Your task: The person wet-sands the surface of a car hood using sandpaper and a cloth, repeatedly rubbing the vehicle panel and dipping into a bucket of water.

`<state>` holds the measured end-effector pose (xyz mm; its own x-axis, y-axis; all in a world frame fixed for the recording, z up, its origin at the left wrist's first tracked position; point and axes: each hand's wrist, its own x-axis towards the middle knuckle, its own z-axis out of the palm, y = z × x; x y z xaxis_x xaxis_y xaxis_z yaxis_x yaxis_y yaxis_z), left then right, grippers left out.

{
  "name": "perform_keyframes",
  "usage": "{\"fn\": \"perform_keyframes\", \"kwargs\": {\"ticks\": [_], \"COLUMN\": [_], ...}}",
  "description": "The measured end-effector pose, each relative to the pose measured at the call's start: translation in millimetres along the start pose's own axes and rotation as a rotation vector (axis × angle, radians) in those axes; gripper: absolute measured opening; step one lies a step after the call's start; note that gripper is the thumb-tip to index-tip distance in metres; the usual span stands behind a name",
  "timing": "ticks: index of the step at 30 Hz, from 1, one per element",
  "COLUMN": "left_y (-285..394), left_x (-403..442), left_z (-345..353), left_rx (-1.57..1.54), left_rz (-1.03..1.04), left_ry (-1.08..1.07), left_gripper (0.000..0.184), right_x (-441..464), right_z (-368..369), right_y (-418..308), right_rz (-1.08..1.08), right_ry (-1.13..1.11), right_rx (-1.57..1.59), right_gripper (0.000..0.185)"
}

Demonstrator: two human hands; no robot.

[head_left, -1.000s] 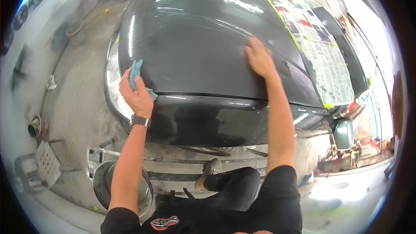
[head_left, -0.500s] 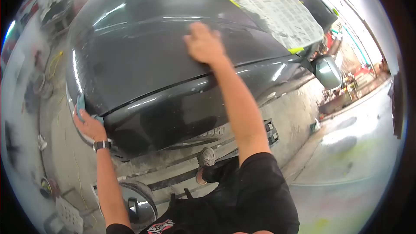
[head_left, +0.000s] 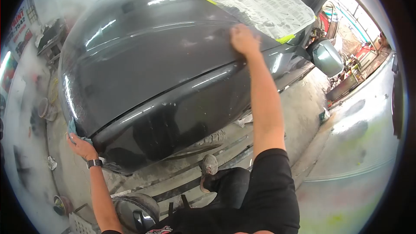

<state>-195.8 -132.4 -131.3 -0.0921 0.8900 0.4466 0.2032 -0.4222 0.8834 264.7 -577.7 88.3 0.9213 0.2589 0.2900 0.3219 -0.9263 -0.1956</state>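
Note:
A dark grey car hood (head_left: 143, 65) spreads out in front of me. My left hand (head_left: 82, 148) is at the car's front corner, closed on a light blue cloth (head_left: 72, 126) that pokes out past the fingers. Well away from it, my right hand (head_left: 245, 40) rests on the hood's rear part, close to the windshield. Nothing shows in that hand, and its fingers lie against the surface, slightly blurred. The black fender (head_left: 160, 125) runs below the hood on my side.
Newspaper (head_left: 264, 6) covers the windshield, edged with yellow-green tape (head_left: 286, 39). A side mirror (head_left: 327, 57) juts out at the right. By my legs is a dark round-topped container (head_left: 136, 210). A small bucket (head_left: 63, 205) stands on the floor at the left.
My right hand has slid along the hood toward the windshield. My left hand stays at the front corner with the cloth. The view has shifted slightly.

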Motion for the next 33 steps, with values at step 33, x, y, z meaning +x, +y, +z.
{"fn": "perform_keyframes", "kwargs": {"ticks": [33], "left_y": [-48], "left_x": [22], "left_z": [-6], "left_rx": [0.075], "left_rz": [0.075], "left_ry": [0.002], "left_gripper": [0.049], "right_x": [0], "right_z": [0], "right_y": [60], "right_rz": [0.24], "right_ry": [0.137], "right_rx": [-0.039], "right_gripper": [0.066]}}
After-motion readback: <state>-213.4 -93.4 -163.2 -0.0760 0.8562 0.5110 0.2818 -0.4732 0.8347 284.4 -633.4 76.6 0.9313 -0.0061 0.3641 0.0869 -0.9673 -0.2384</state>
